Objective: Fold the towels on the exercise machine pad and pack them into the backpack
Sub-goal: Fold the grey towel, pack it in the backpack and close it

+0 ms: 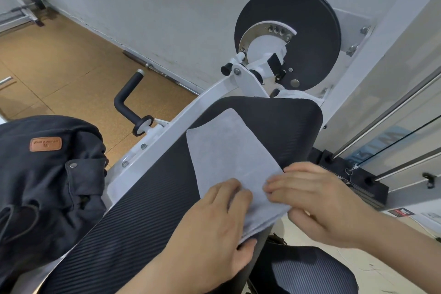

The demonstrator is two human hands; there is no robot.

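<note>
A pale grey towel (229, 150) lies folded into a long strip across the black ribbed pad (148, 210) of the exercise machine. My left hand (214, 229) rests on the towel's near end, thumb under its edge. My right hand (319, 200) presses the same end from the right, fingers pinching the cloth. A second white towel (298, 94) peeks out behind the pad's far edge. The dark backpack (45, 174) with a brown leather patch sits at the left, beside the pad.
The machine's white frame (191, 107) and a black round disc (307, 38) rise behind the pad. A black handle (126, 100) sticks out on the left over a cork-coloured floor. Cables and guide rods (393, 131) stand at the right. A second black seat pad (307, 270) lies below.
</note>
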